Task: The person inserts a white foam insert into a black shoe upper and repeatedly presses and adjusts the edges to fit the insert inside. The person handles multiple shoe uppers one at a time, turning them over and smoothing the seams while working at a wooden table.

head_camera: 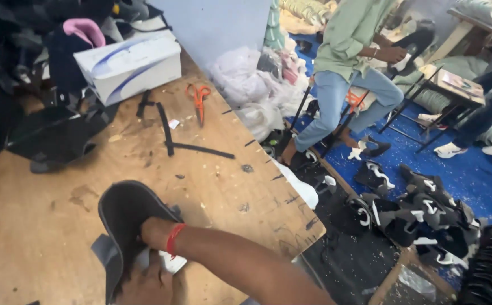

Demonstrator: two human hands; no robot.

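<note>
**One dark shoe piece in hand at a littered wooden bench**

Where the view reaches the lower edge, the right hand (135, 234), its wrist ringed by one red thread band (175, 238), is pushed inside a single dark shoe upper (124, 212), so its grip is hidden and I cannot tell how the fingers stand. The left hand (144, 285) shows only in part at the bottom edge, touching the lower end of the same upper; its grip cannot be read either. The upper sits above the near part of the bench (42, 237), tilted, with a grey lining piece (105, 254) hanging beside it.

One pair of orange-handled scissors (199, 100) lies far up the bench. Just beside it lie three black strips (167, 133), roughly end to end. One white cardboard box (128, 65) with blue swooshes stands at the back, against a heap of dark cloth (25, 51) with one pink piece (85, 29) on top. A black shoe part (53, 138) rests at the left.

The bench is bare plywood, scuffed, dusted with chips and marked with black dashes along its right edge. Beyond it the floor is covered in blue sheeting (472, 175), strewn with a pile of black-and-white shoe uppers (421, 209). One other person (347, 62) in a green shirt and jeans sits on a stool nearby, beside a mound of white bags (251, 90).
</note>
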